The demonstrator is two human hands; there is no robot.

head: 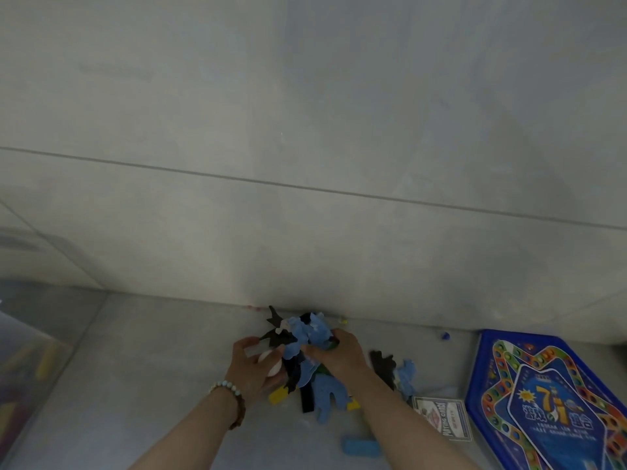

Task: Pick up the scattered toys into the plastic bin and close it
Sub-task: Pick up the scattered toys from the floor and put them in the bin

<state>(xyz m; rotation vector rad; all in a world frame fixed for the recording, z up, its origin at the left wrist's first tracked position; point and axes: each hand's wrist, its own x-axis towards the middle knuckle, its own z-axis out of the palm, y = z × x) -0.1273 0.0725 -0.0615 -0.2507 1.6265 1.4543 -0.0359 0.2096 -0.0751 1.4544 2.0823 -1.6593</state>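
Toys lie scattered on the floor [152, 385], nearest a blue block [361, 447] and a card box [441, 420]. Beyond them the left hand [252, 366] and right hand [339, 351] both grip one bunch of flat pieces [315, 334], probably to carry many together to the plastic bin [30, 361], far left

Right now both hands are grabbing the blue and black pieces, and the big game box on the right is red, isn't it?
Almost. The head view shows the game box is blue, not red. The left hand and right hand do both grip the blue and black pieces, and the box lies on the right.
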